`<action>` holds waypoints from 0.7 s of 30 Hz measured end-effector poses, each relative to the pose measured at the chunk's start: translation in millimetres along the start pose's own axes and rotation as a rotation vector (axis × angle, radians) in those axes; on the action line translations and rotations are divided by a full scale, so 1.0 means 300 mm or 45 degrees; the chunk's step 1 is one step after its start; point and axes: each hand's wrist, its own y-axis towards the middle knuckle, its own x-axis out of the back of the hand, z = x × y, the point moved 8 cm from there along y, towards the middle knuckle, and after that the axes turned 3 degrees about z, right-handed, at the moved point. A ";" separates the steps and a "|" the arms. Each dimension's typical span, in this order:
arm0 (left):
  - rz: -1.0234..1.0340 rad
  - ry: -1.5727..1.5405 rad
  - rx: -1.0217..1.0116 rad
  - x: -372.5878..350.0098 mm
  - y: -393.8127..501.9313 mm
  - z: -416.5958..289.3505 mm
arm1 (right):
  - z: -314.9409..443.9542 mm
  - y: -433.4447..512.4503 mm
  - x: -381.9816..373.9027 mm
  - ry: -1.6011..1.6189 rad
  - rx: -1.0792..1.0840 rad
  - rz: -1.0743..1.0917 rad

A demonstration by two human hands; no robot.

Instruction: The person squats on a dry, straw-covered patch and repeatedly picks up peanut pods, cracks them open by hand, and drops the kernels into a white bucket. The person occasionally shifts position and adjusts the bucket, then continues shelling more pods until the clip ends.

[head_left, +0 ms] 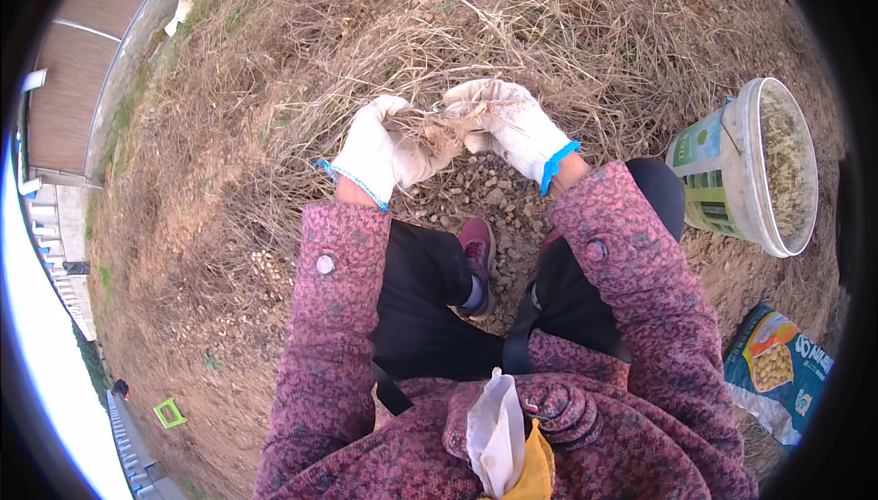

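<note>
Both hands wear white knitted work gloves with blue cuffs and meet in front of me, over a heap of dry plant stalks. Between them is a clump of dried stems and roots. My left hand has its fingers curled around the left side of the clump. My right hand grips its right side, with stems across the fingers. Whether pods hang on the clump cannot be told. Below the hands lies stony soil.
A white plastic bucket stands at the right, beside my knee. Below it lies a green printed bag. Scattered pale pods lie on the ground at left. A bright green plastic frame is farther off, and a concrete kerb runs upper left.
</note>
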 end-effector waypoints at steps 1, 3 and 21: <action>-0.010 0.016 -0.018 -0.003 -0.005 -0.004 | 0.002 0.002 0.006 -0.071 0.005 -0.014; -0.020 -0.002 -0.050 -0.011 -0.014 -0.006 | -0.010 0.004 0.026 -0.045 -0.034 -0.075; -0.101 -0.088 -0.554 0.000 0.055 -0.080 | -0.082 -0.061 -0.097 0.280 -0.504 -0.156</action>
